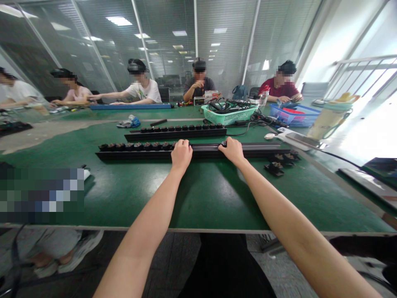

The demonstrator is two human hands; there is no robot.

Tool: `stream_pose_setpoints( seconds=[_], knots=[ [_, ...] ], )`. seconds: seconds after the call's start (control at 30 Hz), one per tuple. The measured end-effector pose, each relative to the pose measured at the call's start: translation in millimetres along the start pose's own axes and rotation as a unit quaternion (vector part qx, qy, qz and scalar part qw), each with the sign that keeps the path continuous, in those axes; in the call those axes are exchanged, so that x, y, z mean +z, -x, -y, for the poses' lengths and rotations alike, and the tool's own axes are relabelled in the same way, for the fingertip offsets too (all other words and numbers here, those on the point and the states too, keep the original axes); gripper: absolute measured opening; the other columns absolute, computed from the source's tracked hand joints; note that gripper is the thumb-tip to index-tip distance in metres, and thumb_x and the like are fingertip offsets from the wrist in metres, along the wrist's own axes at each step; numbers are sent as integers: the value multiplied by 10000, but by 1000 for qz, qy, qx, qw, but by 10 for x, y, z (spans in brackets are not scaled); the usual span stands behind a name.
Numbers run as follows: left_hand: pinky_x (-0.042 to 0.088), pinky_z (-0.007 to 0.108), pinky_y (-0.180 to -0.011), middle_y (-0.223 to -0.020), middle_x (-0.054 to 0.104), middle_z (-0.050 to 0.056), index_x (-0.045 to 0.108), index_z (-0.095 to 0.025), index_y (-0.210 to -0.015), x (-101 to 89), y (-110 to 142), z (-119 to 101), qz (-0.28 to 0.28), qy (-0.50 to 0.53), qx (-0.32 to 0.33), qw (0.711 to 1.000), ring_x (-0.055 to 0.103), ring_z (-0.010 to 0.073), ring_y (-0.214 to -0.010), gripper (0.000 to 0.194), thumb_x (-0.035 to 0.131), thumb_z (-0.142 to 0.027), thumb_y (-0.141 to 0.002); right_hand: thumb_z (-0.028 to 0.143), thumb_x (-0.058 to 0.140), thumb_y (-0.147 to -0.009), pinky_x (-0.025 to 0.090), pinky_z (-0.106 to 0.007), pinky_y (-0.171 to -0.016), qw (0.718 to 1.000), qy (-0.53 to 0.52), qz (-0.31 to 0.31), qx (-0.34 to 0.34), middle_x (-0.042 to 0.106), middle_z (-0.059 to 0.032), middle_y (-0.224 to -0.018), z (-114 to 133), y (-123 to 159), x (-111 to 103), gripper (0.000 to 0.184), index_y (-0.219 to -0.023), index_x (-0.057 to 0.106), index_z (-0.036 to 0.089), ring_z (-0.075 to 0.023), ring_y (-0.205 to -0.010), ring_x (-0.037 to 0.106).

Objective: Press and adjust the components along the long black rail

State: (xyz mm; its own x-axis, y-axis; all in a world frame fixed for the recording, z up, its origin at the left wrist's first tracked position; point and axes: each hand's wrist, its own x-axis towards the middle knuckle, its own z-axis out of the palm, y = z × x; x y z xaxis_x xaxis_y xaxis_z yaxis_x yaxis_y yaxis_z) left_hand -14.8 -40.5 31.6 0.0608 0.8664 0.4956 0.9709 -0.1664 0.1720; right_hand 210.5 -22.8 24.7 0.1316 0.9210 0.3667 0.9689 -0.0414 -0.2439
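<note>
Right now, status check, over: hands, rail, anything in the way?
Left hand, right hand on black rail. Small black pieces near its right end.

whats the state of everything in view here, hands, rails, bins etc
left hand, curled down on the front black rail
right hand, fingertips resting on the front black rail
front black rail, lying flat, black blocks along its left part, right part bare
rear black rail, lying flat, black blocks along its top
loose black blocks, lying on the green mat by the front rail's right end
green plastic basket, filled with cables
blue plastic crate, holding a red item
</note>
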Motion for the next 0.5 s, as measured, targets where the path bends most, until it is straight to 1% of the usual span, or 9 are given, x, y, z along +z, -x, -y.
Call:
stream_pose_setpoints(
  seconds=[0.2,0.5],
  knots=[
    [554,341,-887,-1295,636,124,637,-203,-1231,-11,4,-13,3,0,-3,1000,601,255,-1199,281,441,-243,-1035,358,531,-972,423,-336,-824,1000,7,-12,-8,742,-178,-1113,-20,20,-8,293,-1068,662,114,-302,-1056,677],
    [558,338,-865,-1289,639,120,637,-201,-1238,-14,1,-14,0,0,-3,1000,605,257,-1190,290,439,-233,-1029,383,542,-963,425,-336,-834,1000,4,-5,1,740,-174,-1106,-23,29,-31,301,-1073,651,125,-297,-1055,674]
  ],
)
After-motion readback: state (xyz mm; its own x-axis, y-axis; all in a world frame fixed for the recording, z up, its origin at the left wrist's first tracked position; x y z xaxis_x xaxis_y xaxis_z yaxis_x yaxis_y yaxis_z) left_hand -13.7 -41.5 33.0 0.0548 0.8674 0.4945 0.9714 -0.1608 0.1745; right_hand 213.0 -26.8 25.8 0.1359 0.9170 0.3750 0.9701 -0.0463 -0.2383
